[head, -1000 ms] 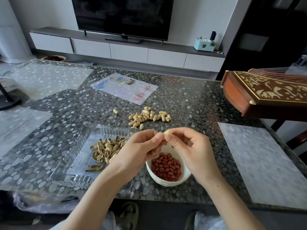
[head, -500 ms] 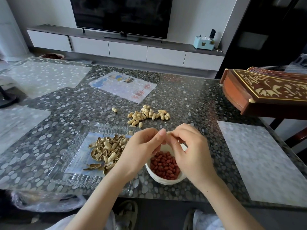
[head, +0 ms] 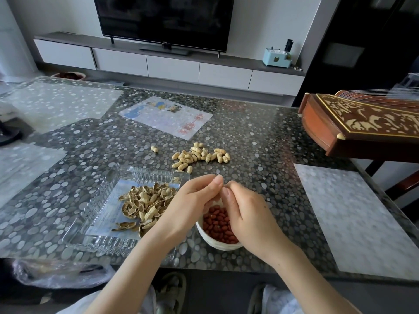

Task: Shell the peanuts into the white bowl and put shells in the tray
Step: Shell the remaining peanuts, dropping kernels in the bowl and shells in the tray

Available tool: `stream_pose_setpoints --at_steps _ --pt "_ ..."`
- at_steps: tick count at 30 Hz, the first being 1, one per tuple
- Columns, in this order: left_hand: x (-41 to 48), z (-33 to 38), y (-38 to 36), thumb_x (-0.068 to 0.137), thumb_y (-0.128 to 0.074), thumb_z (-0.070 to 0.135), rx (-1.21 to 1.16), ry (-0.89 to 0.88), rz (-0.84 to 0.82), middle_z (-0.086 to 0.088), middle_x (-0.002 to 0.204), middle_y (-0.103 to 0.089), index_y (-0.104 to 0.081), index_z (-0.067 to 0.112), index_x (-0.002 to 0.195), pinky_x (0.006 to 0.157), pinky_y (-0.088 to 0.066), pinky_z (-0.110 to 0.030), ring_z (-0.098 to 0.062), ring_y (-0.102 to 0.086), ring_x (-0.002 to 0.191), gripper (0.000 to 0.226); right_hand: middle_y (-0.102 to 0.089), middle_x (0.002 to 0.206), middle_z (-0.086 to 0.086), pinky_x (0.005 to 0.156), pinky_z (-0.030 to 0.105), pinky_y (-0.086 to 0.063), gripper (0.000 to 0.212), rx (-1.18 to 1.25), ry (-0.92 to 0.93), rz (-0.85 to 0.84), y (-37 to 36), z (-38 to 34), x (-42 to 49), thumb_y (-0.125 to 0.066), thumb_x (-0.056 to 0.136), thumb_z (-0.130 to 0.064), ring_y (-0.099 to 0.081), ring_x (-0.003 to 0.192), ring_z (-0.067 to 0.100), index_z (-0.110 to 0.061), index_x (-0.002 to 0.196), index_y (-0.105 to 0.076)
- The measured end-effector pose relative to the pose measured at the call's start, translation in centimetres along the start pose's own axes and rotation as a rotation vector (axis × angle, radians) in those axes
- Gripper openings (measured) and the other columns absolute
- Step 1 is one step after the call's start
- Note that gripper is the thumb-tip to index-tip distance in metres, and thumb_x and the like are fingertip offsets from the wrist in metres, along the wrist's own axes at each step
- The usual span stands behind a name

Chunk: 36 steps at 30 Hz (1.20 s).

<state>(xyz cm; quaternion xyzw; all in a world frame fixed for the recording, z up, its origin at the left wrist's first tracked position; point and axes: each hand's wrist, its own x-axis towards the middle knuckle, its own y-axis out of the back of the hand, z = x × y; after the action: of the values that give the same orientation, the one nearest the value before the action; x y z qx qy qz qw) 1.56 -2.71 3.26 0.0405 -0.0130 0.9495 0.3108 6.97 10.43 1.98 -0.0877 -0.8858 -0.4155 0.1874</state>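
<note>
Both grips are closed down to a tight pinch. The left hand (head: 192, 200) and the right hand (head: 247, 214) meet fingertip to fingertip, fingers curled inward, just above the far rim of the white bowl (head: 217, 245). What they pinch is too small and too covered to see plainly; judging by the pose, it is a single peanut being cracked or pulled apart between the two thumbs.

The bowl stands on the surface (head: 260, 141) at the near edge, partly under the right hand, and holds a layer of red kernels (head: 215, 225). Just to its left, touching or nearly so, sits the clear glass tray (head: 99, 196) with a heap of empty shells (head: 147, 202) in its right half. Farther back lies the pile of unshelled peanuts (head: 199, 156), with one stray peanut (head: 154, 148) off to its left.

The step in hand looks like the splitting of one pod, mid-task: many shells are already in the tray and a fair pile is not yet opened. The next move calls for parting the halves directly over the bowl so the kernels drop in rather than bounce onto the surface. After that, the left hand would carry the husk a short way sideways to the tray, and one hand would reach forward to the pile.
</note>
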Motion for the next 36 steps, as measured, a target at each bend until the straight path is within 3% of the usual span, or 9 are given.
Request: stream_pose_setpoints --at_steps 3,7,10,15,20,24,29,32,36 --pt "-0.3 0.2 -0.5 0.090 -0.041 0.043 0.034 -0.073 -0.033 0.016 0.055 -0.041 -0.052 0.025 0.063 0.056 -0.030 -0.015 -0.001 -0.035 0.053 0.034 -0.051 0.062 -0.001 0.055 0.034 -0.042 0.044 0.209 -0.087 -0.055 1.0 -0.5 0.2 -0.031 0.097 -0.043 -0.048 0.057 0.014 -0.012 0.074 -0.053" --pt "-0.5 0.5 -1.2 0.092 -0.037 0.033 0.012 -0.138 -0.061 0.021 0.052 -0.051 -0.053 0.016 0.070 0.057 -0.037 -0.007 0.005 -0.048 0.052 0.032 -0.046 0.058 -0.012 0.056 0.019 -0.037 0.038 0.449 -0.167 -0.125 2.2 -1.0 0.2 -0.040 0.095 -0.037 -0.043 0.057 0.002 -0.016 0.066 -0.053" --pt "-0.4 0.0 -1.4 0.094 -0.039 0.040 -0.013 -0.149 -0.038 0.020 0.055 -0.048 -0.056 0.029 0.066 0.059 -0.037 -0.014 0.002 -0.043 0.055 0.035 -0.046 0.057 -0.013 0.056 0.015 -0.037 0.037 0.566 -0.204 -0.115 2.5 -1.1 -0.1 -0.043 0.097 -0.030 -0.043 0.057 0.001 -0.020 0.063 -0.053" --pt "-0.1 -0.5 -2.2 0.093 -0.035 0.039 0.201 -0.168 0.074 0.014 0.054 -0.041 -0.047 0.016 0.067 0.056 -0.033 -0.020 -0.002 -0.035 0.053 0.037 -0.044 0.049 -0.015 0.052 0.011 -0.032 0.043 0.461 -0.245 -0.039 1.8 -0.8 -0.1 -0.040 0.101 -0.018 -0.041 0.051 0.000 -0.022 0.058 -0.045" --pt "0.1 -0.8 -2.5 0.100 -0.036 0.025 0.402 -0.205 0.160 0.012 0.056 -0.042 -0.044 0.019 0.064 0.054 -0.033 -0.013 0.000 -0.042 0.052 0.038 -0.041 0.047 -0.013 0.049 0.017 -0.030 0.046 0.380 -0.322 0.027 1.3 -0.6 -0.3 -0.039 0.102 -0.022 -0.037 0.048 0.002 -0.018 0.056 -0.044" --pt "0.2 -0.8 -2.0 0.099 -0.036 0.030 0.362 -0.156 0.129 0.014 0.058 -0.050 -0.052 0.015 0.073 0.055 -0.036 -0.014 0.001 -0.045 0.054 0.035 -0.063 0.074 0.019 0.063 0.041 -0.046 0.044 0.387 -0.345 -0.004 1.0 -0.7 0.1 -0.035 0.102 -0.028 -0.055 0.065 0.023 0.001 0.083 -0.061" --pt "0.0 -0.5 -1.7 0.099 -0.038 0.029 0.329 -0.115 0.045 0.023 0.057 -0.051 -0.050 0.017 0.074 0.060 -0.036 -0.013 0.004 -0.046 0.056 0.030 -0.054 0.062 0.006 0.058 0.037 -0.043 0.042 0.351 -0.304 -0.025 1.5 -0.6 0.2 -0.036 0.102 -0.028 -0.049 0.059 0.009 -0.003 0.076 -0.058" --pt "0.0 -0.6 -1.6 0.100 -0.038 0.030 0.247 -0.071 0.024 0.019 0.062 -0.052 -0.053 0.010 0.079 0.068 -0.039 -0.021 0.002 -0.046 0.062 0.032 -0.055 0.057 -0.012 0.056 0.018 -0.042 0.042 0.443 -0.392 -0.022 1.6 -0.7 0.2 -0.036 0.102 -0.027 -0.050 0.058 -0.001 -0.014 0.070 -0.059" --pt "-0.1 -1.0 -1.6 0.100 -0.036 0.032 0.277 -0.089 0.051 -0.007 0.077 -0.059 -0.054 0.003 0.085 0.070 -0.044 -0.034 -0.015 -0.050 0.070 0.037 -0.048 0.061 -0.002 0.056 0.027 -0.036 0.047 0.504 -0.589 -0.022 1.1 -0.5 0.2 -0.037 0.101 -0.037 -0.045 0.058 0.009 -0.002 0.077 -0.058"
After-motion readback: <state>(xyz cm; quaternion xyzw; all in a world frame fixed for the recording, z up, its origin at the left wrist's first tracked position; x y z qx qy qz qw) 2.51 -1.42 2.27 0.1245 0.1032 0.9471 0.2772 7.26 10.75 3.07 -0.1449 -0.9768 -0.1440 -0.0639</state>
